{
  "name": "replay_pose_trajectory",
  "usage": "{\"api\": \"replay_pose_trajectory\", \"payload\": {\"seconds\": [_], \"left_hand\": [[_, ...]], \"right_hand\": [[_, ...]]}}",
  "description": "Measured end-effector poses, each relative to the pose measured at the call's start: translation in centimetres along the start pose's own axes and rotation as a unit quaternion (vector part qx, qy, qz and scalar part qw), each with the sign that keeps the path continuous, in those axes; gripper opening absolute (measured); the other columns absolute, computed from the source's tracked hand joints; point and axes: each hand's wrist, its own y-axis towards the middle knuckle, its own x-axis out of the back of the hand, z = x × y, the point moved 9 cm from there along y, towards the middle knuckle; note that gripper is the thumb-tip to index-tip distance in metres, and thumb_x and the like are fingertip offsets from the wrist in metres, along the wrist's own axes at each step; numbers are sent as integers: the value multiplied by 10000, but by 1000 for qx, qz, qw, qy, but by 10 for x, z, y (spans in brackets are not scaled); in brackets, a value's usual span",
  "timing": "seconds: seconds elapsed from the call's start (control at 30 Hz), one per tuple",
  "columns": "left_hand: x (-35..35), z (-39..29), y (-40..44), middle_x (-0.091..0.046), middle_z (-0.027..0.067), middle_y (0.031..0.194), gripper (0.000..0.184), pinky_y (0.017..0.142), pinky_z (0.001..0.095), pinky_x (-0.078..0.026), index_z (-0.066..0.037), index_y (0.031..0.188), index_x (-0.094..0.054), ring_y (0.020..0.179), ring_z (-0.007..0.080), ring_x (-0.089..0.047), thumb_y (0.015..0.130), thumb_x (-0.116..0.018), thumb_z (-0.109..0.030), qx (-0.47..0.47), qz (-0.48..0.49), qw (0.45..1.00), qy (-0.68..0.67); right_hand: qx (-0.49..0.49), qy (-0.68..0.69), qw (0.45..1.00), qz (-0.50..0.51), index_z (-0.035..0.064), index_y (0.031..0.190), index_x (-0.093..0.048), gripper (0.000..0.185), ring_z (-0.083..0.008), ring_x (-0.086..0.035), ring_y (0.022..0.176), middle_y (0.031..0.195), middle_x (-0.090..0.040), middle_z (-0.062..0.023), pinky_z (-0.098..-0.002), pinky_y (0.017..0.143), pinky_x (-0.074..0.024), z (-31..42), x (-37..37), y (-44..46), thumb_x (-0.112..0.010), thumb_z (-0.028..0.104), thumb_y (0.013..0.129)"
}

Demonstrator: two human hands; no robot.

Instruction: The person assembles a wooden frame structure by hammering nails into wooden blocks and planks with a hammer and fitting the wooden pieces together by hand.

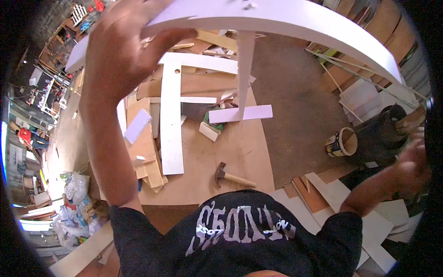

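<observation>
My left hand (127,51) is raised at the upper left, its fingers wrapped round the edge of a white curved wooden frame (277,16). The frame arches across the top of the view, with an upright leg (245,69) running down to a small white crosspiece (258,112). My right hand (413,154) is out at the far right, away from the frame; its fingers are blurred and partly cut off. A hammer (235,178) lies on the brown board (221,157) in front of me.
White T-shaped pieces (171,120) and wood offcuts (143,138) lie on the board. A bucket (340,142) stands at the right beside a black container (378,134). Plastic bags (76,198) lie at the left. A person in red (26,137) is far left.
</observation>
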Motion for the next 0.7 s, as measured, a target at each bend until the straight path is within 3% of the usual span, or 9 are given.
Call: {"api": "replay_pose_trajectory", "payload": {"seconds": [0.07, 0.17, 0.2, 0.33, 0.4, 0.53, 0.63, 0.67, 0.7], "left_hand": [[-1, 18, -14, -675, 150, 1189, 580, 962, 430, -483, -129, 1358, -651, 1102, 328, -644, 879, -732, -446, 2, 28, 999, -20], [0, 6, -21, -670, 147, 1191, 607, 975, 417, -475, -108, 1360, -642, 1109, 325, -641, 930, -636, -535, 17, 51, 998, -38], [1, 0, -24, -669, 150, 1191, 629, 977, 416, -474, -100, 1356, -642, 1107, 330, -639, 938, -608, -569, 6, 50, 998, -29], [-2, -14, -44, -673, 145, 1205, 770, 1019, 448, -448, -77, 1336, -646, 1138, 320, -633, 877, -601, -693, -1, 63, 998, -21], [-6, -15, -51, -677, 138, 1217, 786, 1041, 470, -433, -70, 1321, -652, 1153, 326, -626, 860, -609, -705, -10, 49, 998, -43], [2, -28, -48, -678, 134, 1236, 739, 1069, 475, -419, -80, 1294, -671, 1165, 347, -616, 850, -641, -669, -99, 28, 994, -32], [8, -30, -34, -625, 133, 1367, 665, 1160, 485, -363, -90, 1336, -640, 1281, 345, -566, 876, -688, -567, -93, 57, 991, -74], [9, -33, -26, -625, 133, 1367, 665, 1160, 485, -363, -90, 1336, -640, 1281, 345, -566, 876, -688, -567, -96, 54, 990, -83], [15, -40, -16, -673, 136, 1174, 606, 979, 448, -442, -59, 1268, -682, 1064, 299, -628, 831, -761, -471, -138, 8, 979, -150]], "right_hand": [[29, 31, 997, -57, 43, 1369, -534, 464, -232, -648, 997, 1184, -624, -114, -374, 850, -560, 7, -29, -21, -596, 287, 979], [19, 222, 974, 36, 34, 1342, -549, 444, -229, -637, 998, 1168, -618, -107, -373, 841, -561, 31, -136, -35, -660, 227, 958], [-28, 347, 934, 80, 63, 1377, -521, 625, -236, -682, 1031, 1317, -614, -126, -344, 880, -563, 37, -180, -41, -809, 86, 823], [54, 331, 938, 88, 70, 1407, -522, 662, -320, -596, 1230, 1385, -576, -173, -457, 992, -513, 86, -260, -65, -831, 191, 834], [131, 184, 959, 169, 19, 1377, -539, 693, -339, -593, 1213, 1298, -633, -183, -450, 989, -488, 95, -290, -79, -854, 296, 825], [123, 158, 945, 259, 13, 1325, -571, 643, -355, -588, 1223, 1263, -647, -197, -468, 1019, -456, 109, -279, -86, -849, 310, 828], [104, 37, 977, 180, 5, 1283, -587, 562, -344, -614, 1193, 1245, -656, -193, -460, 995, -471, 104, -255, -87, -821, 291, 859], [79, 42, 981, 173, 0, 1294, -568, 548, -337, -624, 1185, 1261, -649, -195, -455, 995, -484, 89, -249, -91, -810, 250, 871], [53, 47, 984, 166, -6, 1304, -549, 535, -329, -634, 1178, 1277, -642, -196, -450, 994, -496, 78, -244, -96, -800, 208, 882]]}}
